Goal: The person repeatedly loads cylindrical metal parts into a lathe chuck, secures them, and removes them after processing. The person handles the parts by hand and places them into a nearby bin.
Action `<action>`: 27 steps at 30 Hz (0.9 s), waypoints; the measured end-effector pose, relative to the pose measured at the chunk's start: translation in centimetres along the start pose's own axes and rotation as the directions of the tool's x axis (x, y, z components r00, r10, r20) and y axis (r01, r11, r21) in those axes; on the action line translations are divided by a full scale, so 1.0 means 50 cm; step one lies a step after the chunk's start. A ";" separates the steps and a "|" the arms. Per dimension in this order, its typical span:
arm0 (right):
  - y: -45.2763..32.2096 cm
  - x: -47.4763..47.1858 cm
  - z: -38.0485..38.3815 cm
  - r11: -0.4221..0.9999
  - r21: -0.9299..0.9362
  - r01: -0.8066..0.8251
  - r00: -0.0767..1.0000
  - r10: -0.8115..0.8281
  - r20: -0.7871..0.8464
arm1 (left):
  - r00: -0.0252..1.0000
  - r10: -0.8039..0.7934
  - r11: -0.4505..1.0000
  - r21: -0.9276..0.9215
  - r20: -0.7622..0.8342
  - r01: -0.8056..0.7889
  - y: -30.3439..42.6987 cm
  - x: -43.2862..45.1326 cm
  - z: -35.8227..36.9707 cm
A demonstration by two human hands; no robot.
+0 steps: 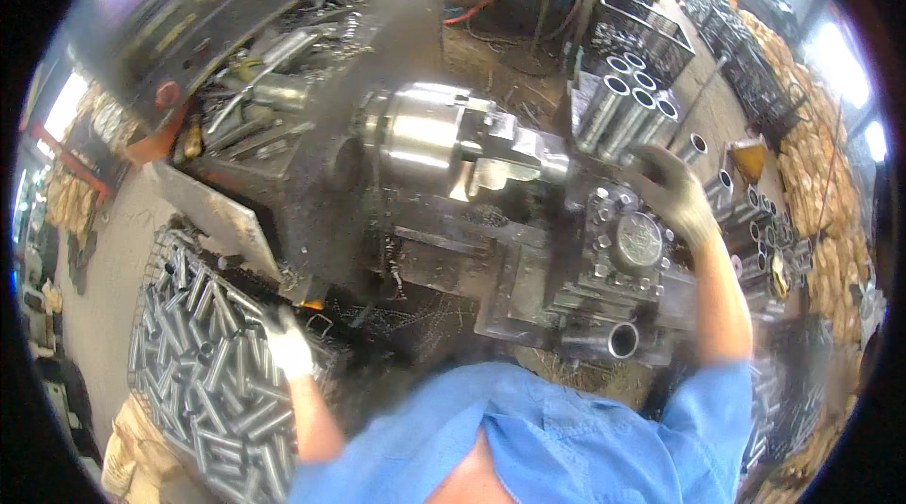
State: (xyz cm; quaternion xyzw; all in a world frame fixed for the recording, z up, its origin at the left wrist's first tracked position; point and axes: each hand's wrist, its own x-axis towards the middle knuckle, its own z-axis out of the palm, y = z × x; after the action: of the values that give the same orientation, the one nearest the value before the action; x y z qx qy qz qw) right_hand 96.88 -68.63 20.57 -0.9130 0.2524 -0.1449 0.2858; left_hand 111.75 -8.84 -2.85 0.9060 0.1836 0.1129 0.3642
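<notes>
My right hand (669, 196), in a work glove, is raised over the square tool post (637, 242) of a lathe, close to a stack of upright steel tubes (626, 111). Its thumb and fingers look spread, with nothing visible between them. On the left, my white-gloved left hand (289, 348) is at the edge of a wire crate of short cut metal tubes (212, 369). Blur hides whether its fingers hold anything. The lathe's shiny chuck (425, 129) lies ahead, its jaws (506, 139) around a short metal workpiece (555, 165).
A thick-walled tube (609, 340) lies on the lathe in front of my body. More tubes (768, 221) lie at the right, beside stacked sacks (821, 171). A metal plate (216, 217) slants between crate and headstock. A mesh bin (644, 30) stands behind.
</notes>
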 end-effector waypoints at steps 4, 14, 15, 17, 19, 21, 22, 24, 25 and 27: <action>0.105 -0.227 -0.051 0.978 0.209 -0.020 0.982 0.059 -0.181 | 0.364 0.836 0.480 0.228 -0.409 -0.847 0.313 0.049 -0.124; 0.220 -0.543 -0.021 0.956 0.201 -0.213 0.912 0.268 -0.309 | 0.810 0.528 0.513 0.666 0.253 -0.542 0.739 0.446 -0.141; 0.218 -0.558 -0.025 0.970 0.173 -0.172 0.927 0.219 -0.304 | 0.797 0.570 0.537 0.643 0.201 -0.546 0.739 0.427 -0.147; 0.226 -0.576 -0.020 0.931 0.317 -0.182 0.930 0.268 -0.251 | 0.672 0.741 0.545 0.584 0.001 -0.602 0.726 0.336 -0.153; 0.245 -0.584 0.004 0.968 0.199 -0.155 0.941 0.206 -0.268 | 0.526 0.820 0.570 0.235 -0.225 -0.787 0.659 0.180 -0.144; 0.265 -0.582 0.043 0.975 0.185 -0.120 0.969 0.156 -0.190 | 0.436 0.879 0.424 -0.104 -0.190 -0.900 0.508 -0.024 -0.124; 0.272 -0.582 0.063 0.969 0.202 -0.143 0.973 0.175 -0.148 | 0.472 0.875 0.442 -0.221 -0.107 -0.869 0.427 -0.126 -0.100; 0.277 -0.566 0.105 0.932 0.347 -0.110 0.990 0.134 -0.047 | 0.445 0.847 0.522 -0.294 0.291 -0.801 0.242 -0.308 -0.050; 0.273 -0.554 0.126 0.956 0.293 -0.010 0.998 0.027 -0.053 | 0.524 0.709 0.684 -0.278 0.471 -0.675 0.152 -0.391 -0.024; 0.258 -0.529 0.156 0.968 0.245 0.054 0.998 -0.056 0.003 | 0.427 0.446 0.840 -0.203 0.787 -0.502 -0.007 -0.489 -0.012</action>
State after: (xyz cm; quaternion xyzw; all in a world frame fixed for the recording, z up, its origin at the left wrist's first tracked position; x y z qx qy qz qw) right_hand 73.22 -59.90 3.53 -0.8782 0.2057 -0.1781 0.3933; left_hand 89.30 -18.39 -4.42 0.8792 -0.2617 -0.2209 0.3311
